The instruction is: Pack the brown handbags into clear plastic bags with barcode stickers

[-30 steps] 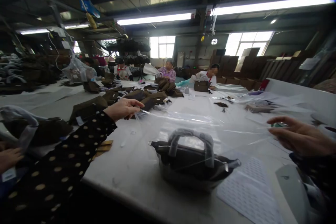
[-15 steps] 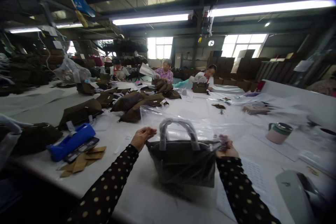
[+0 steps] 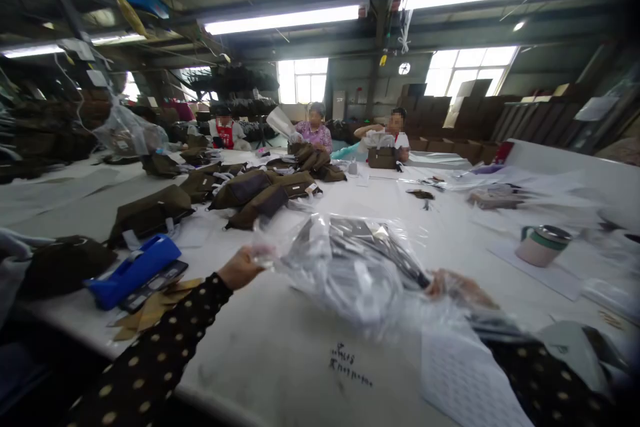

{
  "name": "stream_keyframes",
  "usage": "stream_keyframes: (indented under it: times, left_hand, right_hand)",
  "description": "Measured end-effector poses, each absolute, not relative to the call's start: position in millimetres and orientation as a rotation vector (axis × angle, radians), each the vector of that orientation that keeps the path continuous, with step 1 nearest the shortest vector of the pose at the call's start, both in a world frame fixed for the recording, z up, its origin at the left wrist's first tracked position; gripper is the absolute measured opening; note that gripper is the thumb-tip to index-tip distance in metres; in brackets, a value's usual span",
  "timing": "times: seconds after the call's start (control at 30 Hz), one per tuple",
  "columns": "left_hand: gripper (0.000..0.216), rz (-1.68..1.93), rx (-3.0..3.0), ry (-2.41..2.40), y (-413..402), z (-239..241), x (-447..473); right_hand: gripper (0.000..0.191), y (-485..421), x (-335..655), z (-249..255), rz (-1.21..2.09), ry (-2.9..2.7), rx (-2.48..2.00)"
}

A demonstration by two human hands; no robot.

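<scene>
A dark handbag in a clear plastic bag (image 3: 357, 263) is lifted and tipped above the white table (image 3: 280, 347), blurred by motion. My left hand (image 3: 243, 265) is closed on the left edge of the plastic. My right hand (image 3: 457, 288) grips the bagged handbag on its right side, seen partly through the film. Both sleeves are black with pale dots.
A blue tape dispenser (image 3: 134, 269) and brown card tags (image 3: 150, 307) lie at the left. Several dark brown bags (image 3: 255, 190) are piled mid-table. A green-banded cup (image 3: 543, 245) stands right. A perforated white sheet (image 3: 470, 380) lies near me. Three people work at the far end.
The handbag stood upright on the table with the plastic pulled over it; now both hands have raised and tipped it inside the plastic. Handwriting on the table beneath is uncovered.
</scene>
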State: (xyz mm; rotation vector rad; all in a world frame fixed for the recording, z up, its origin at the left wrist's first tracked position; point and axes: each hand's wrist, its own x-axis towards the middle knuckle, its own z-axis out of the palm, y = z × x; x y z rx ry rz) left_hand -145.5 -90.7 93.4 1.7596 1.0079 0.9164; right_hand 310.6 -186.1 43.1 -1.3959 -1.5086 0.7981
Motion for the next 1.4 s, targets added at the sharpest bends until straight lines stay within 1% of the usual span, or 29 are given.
stream_keyframes:
  times: [0.03,0.07,0.1,0.2,0.27,0.33,0.37,0.43,0.5,0.6,0.7,0.77,0.87,0.97,1.03,1.13,1.17,1.2,1.23,1.33,1.4]
  left_hand:
    - [0.015,0.641,1.929,1.022,-104,73,-150]
    - [0.012,0.400,2.057,1.034,-117,51,-153]
    - [0.012,0.256,2.102,1.045,-130,29,-155]
    - [0.014,0.054,2.102,1.072,-162,-23,-155]
    - [0.016,-0.025,2.100,1.078,-175,-37,-156]
    - [0.021,-0.100,2.112,1.054,-182,-32,-160]
    - [0.027,-0.133,2.119,1.032,-183,-24,-163]
    - [0.040,-0.158,2.133,0.979,-180,1,-165]
    - [0.046,-0.083,2.158,0.938,-173,31,-154]
    - [0.035,0.108,2.199,0.871,-167,68,-106]
    - [0.022,0.200,2.208,0.730,-175,81,-22]
    - [0.020,0.216,2.203,0.580,-182,74,43]
    - [0.020,0.203,2.208,0.406,-182,46,139]
    - [0.026,0.090,2.323,0.442,-169,10,222]
    - [0.036,0.018,2.386,0.490,-158,-13,265]
    - [0.056,-0.093,2.424,0.578,-145,-43,307]
    - [0.060,-0.144,2.432,0.606,-142,-51,315]
    - [0.058,-0.197,2.435,0.620,-139,-58,321]
    - [0.052,-0.244,2.434,0.617,-138,-62,325]
    - [0.029,-0.318,2.408,0.524,-135,-64,327]
    - [0.026,-0.329,2.361,0.434,-134,-57,325]
  right_hand:
    - [0.058,-203,307,20,0.932,-1.565,-1.383]
    - [0.059,-219,301,-5,1.075,-1.603,-1.368]
    - [0.058,-234,296,-31,1.182,-1.617,-1.368]
    - [0.054,-269,280,-91,1.255,-1.592,-1.419]
    - [0.052,-282,273,-108,1.221,-1.557,-1.444]
    - [0.050,-290,269,-107,1.174,-1.536,-1.462]
    - [0.049,-294,267,-103,1.148,-1.541,-1.465]
    - [0.045,-304,267,-89,1.113,-1.575,-1.422]
    - [0.038,-318,269,-78,1.077,-1.576,-1.324]
    - [0.027,-343,281,-74,0.941,-1.478,-1.291]
    - [0.014,-369,304,-87,0.648,-1.299,-1.564]
    - [0.012,-383,324,-101,0.391,-1.123,-1.772]
    - [0.024,-398,353,-117,0.068,-0.937,-1.975]
    - [0.034,-407,374,-122,-0.080,-0.860,-2.105]
    - [0.035,-410,383,-121,-0.063,-0.807,-2.150]
    - [0.030,-407,392,-116,0.020,-0.811,-2.153]
    - [0.029,-405,395,-114,0.040,-0.828,-2.150]
    - [0.028,-403,398,-114,0.057,-0.838,-2.148]
    - [0.029,-402,400,-113,0.075,-0.836,-2.149]
    - [0.035,-398,407,-115,0.141,-0.790,-2.137]
    - [0.042,-397,411,-116,0.182,-0.760,-2.107]
